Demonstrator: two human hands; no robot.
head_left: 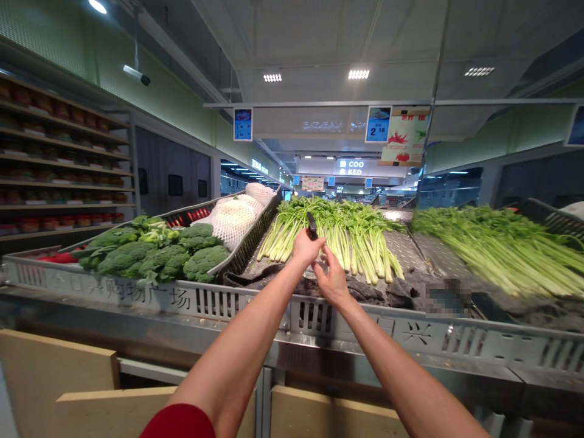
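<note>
My left hand is closed around a small black object, whose top sticks up above the fist; its exact kind does not show. Just below and to the right, my right hand is held close against the left one, fingers bent and parted, with no object plainly visible in it. Both arms reach over the front of the display. Beyond the hands, bunches of celery lie side by side, leaves toward the back and pale stalks toward me.
Broccoli fills the crate to the left, with net-wrapped produce behind it. A grey slatted rail runs along the front. Dark cloth lies before the celery. A mirror panel stands at the right. Price signs hang overhead.
</note>
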